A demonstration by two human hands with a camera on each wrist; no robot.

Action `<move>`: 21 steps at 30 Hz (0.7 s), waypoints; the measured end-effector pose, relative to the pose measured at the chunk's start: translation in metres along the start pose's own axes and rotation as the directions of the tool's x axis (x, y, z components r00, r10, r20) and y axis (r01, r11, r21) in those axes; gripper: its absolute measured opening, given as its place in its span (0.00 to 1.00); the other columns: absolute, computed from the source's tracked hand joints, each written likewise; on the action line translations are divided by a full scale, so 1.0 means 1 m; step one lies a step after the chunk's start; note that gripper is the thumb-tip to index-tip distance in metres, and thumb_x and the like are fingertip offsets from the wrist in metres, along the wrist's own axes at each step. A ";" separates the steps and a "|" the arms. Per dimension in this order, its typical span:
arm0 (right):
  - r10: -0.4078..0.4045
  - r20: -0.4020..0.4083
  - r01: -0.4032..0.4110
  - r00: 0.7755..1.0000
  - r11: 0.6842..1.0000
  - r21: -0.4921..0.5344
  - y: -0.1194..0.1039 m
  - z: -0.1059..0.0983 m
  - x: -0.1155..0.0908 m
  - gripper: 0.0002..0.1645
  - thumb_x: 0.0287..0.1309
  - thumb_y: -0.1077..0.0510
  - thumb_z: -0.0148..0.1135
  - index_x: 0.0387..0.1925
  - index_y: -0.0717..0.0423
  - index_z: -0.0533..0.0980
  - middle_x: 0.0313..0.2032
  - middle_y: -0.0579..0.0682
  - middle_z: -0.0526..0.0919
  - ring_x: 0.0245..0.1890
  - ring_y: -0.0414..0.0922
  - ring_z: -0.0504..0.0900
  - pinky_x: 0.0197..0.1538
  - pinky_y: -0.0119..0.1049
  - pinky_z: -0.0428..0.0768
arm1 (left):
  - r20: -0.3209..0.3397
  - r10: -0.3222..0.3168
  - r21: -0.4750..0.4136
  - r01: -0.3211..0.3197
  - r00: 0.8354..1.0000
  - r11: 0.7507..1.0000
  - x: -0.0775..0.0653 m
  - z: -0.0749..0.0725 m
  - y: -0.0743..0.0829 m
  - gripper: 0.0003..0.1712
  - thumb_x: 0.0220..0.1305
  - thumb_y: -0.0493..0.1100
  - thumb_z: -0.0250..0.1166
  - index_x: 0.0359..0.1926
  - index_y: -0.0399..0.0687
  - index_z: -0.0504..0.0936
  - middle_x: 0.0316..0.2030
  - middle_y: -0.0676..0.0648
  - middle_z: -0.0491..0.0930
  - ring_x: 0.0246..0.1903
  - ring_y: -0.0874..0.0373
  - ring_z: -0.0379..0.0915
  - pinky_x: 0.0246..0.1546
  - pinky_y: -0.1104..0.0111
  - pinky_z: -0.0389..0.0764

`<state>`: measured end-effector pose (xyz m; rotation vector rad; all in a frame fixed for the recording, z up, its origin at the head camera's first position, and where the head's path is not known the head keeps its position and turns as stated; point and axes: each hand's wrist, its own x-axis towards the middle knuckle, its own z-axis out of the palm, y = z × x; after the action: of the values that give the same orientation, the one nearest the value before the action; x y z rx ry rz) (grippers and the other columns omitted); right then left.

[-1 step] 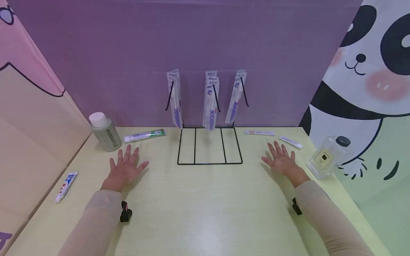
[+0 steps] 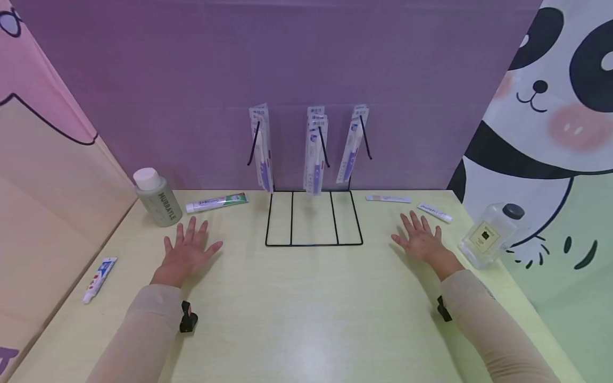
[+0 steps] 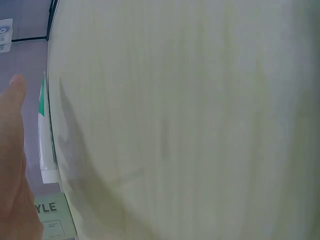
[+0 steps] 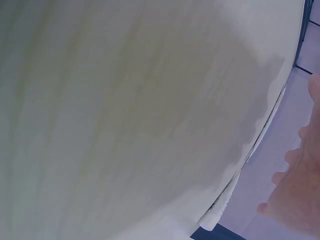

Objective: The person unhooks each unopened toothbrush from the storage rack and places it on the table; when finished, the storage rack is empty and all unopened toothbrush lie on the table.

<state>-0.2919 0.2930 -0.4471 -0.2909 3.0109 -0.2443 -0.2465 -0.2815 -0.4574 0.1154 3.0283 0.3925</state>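
My left hand point(image 2: 184, 256) is held with fingers spread, palm down, near the green-and-white toothpaste tube point(image 2: 217, 202) and the grey bottle with a white cap point(image 2: 160, 201). Nothing is in it. On the other side my right hand point(image 2: 421, 239) has its fingers spread too and holds nothing. Just beyond it lie a small white tube point(image 2: 434, 212) and a slim white tube or box point(image 2: 388, 199). Between the hands, farther back, a black wire rack point(image 2: 314, 245) carries packaged toothbrushes point(image 2: 316, 159) on its hooks. In both wrist views the hands appear above the table surface.
A clear bottle with a black cap point(image 2: 487, 234) stands at the right edge of the table point(image 2: 306, 308). Another small toothpaste tube point(image 2: 99, 280) lies at the far left. A purple cloth backdrop point(image 2: 191, 96) rises behind the rack.
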 end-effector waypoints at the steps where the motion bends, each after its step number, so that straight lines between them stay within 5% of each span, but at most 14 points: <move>1: 0.000 -0.002 0.000 1.000 1.000 0.002 0.000 0.000 0.000 0.45 0.62 0.33 0.35 0.69 0.54 0.39 0.67 0.60 0.35 0.64 0.63 0.35 0.53 0.67 0.32 | 0.000 0.000 -0.001 0.000 1.000 1.000 0.000 0.000 0.000 0.49 0.61 0.72 0.33 0.69 0.43 0.34 0.66 0.38 0.22 0.60 0.35 0.14 0.49 0.38 0.21; 6: -0.007 -0.015 0.007 1.000 1.000 0.012 -0.001 -0.003 0.001 0.45 0.62 0.34 0.36 0.69 0.55 0.39 0.67 0.61 0.35 0.64 0.63 0.35 0.53 0.67 0.33 | -0.038 0.033 -0.043 -0.035 0.999 0.998 0.003 0.003 0.000 0.49 0.62 0.70 0.37 0.69 0.43 0.33 0.66 0.37 0.22 0.61 0.35 0.15 0.50 0.37 0.26; 9: -0.029 -0.049 0.031 0.998 0.999 0.035 -0.002 -0.005 0.004 0.45 0.63 0.35 0.38 0.69 0.56 0.41 0.67 0.61 0.37 0.64 0.63 0.37 0.53 0.67 0.35 | -0.074 0.067 -0.203 -0.080 0.995 0.976 0.009 0.004 0.010 0.48 0.64 0.63 0.46 0.69 0.41 0.34 0.66 0.33 0.33 0.63 0.35 0.28 0.54 0.40 0.39; 11: -0.052 -0.081 0.057 0.995 0.996 0.063 -0.005 -0.008 0.008 0.45 0.62 0.35 0.39 0.69 0.57 0.42 0.67 0.62 0.38 0.64 0.62 0.39 0.53 0.67 0.38 | -0.074 0.072 -0.355 -0.094 0.995 0.930 0.014 0.005 0.025 0.47 0.64 0.57 0.52 0.69 0.41 0.36 0.65 0.32 0.44 0.62 0.36 0.43 0.54 0.44 0.51; 13: -0.077 -0.124 0.090 0.989 0.991 0.099 -0.010 -0.012 0.013 0.45 0.63 0.36 0.41 0.69 0.58 0.43 0.67 0.62 0.40 0.64 0.62 0.42 0.53 0.67 0.41 | -0.052 0.067 -0.509 -0.084 0.996 0.857 0.019 0.007 0.042 0.45 0.63 0.52 0.56 0.69 0.42 0.39 0.62 0.33 0.54 0.58 0.39 0.55 0.52 0.48 0.61; 17: -0.104 -0.192 0.141 0.976 0.972 0.190 -0.025 -0.024 0.023 0.44 0.63 0.39 0.44 0.68 0.59 0.43 0.66 0.63 0.43 0.64 0.61 0.45 0.56 0.62 0.48 | 0.015 0.064 -0.692 -0.036 0.998 0.721 0.031 0.017 0.073 0.42 0.61 0.47 0.60 0.69 0.45 0.46 0.57 0.36 0.63 0.53 0.43 0.64 0.46 0.55 0.70; 21: -0.100 -0.206 0.157 0.973 0.947 0.280 -0.041 -0.037 0.034 0.44 0.63 0.39 0.45 0.69 0.59 0.42 0.67 0.62 0.43 0.64 0.58 0.44 0.59 0.55 0.49 | 0.024 0.069 -0.730 -0.030 0.997 0.683 0.041 0.028 0.089 0.38 0.61 0.44 0.61 0.67 0.44 0.52 0.54 0.36 0.67 0.52 0.43 0.65 0.45 0.56 0.70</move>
<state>-0.3218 0.2519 -0.4073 -0.4593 3.0800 -0.7678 -0.2792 -0.1847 -0.4646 0.1421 2.5645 1.5331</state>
